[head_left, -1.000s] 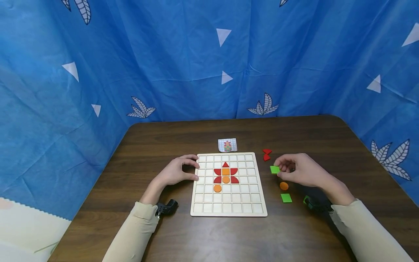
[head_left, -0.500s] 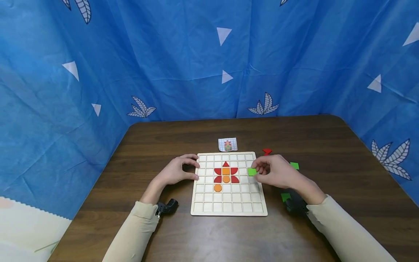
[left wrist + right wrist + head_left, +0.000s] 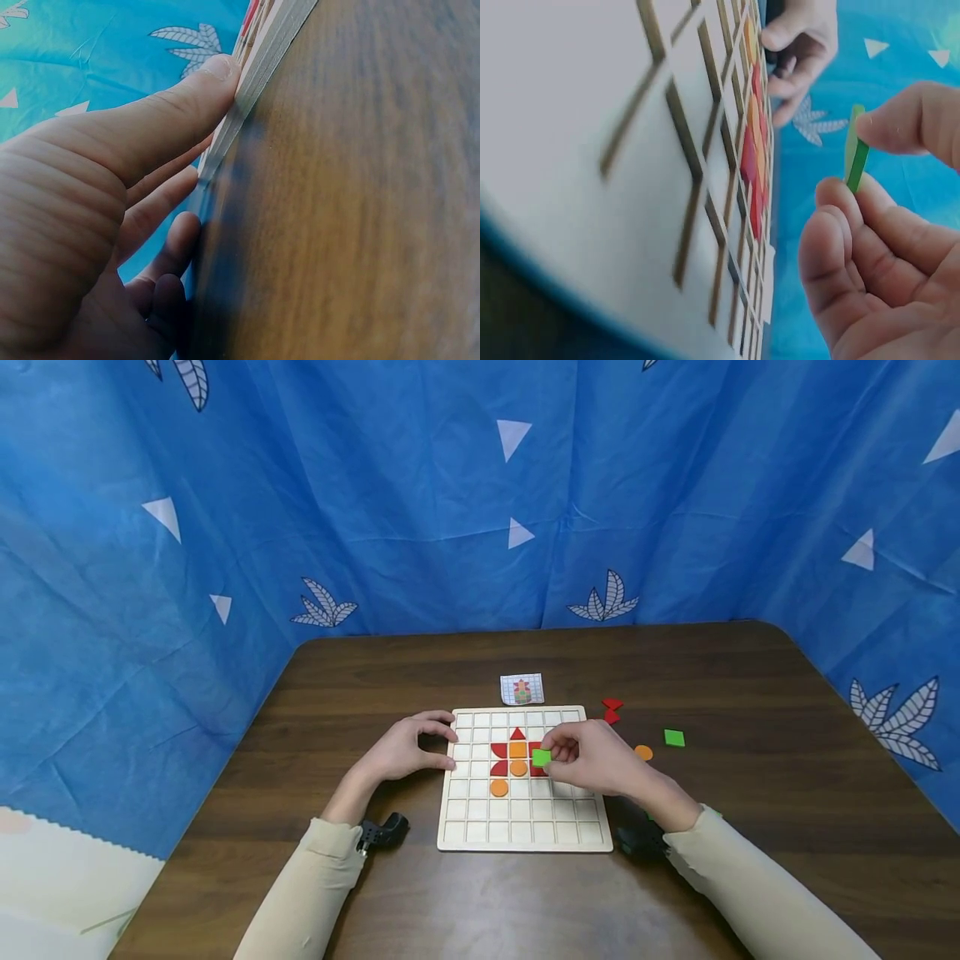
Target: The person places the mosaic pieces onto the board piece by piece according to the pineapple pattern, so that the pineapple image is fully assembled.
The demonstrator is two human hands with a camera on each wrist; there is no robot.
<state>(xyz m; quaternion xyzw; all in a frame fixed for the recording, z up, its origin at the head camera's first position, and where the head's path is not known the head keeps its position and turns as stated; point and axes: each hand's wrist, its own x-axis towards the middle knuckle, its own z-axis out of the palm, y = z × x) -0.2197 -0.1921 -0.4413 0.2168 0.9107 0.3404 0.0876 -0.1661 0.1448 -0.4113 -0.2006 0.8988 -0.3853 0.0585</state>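
My right hand pinches a green square tile between thumb and fingertips, over the right part of the figure on the white gridded board. The right wrist view shows that green tile edge-on, raised off the grid. Red petal-shaped pieces flank an orange square and an orange disc, partly covered by the tile and hand on the right. A red triangle tops them; another orange disc lies lower left. My left hand rests thumb and fingertips against the board's left edge.
Behind the board lies a small pattern card. To its right are red triangles, an orange disc and a green square. Green edges peek out by the right forearm. A blue curtain hangs behind the table.
My right hand has carried the green tile leftward from the loose pieces to over the board's figure, uncovering the green square at right. The left hand has stayed at the board's edge.
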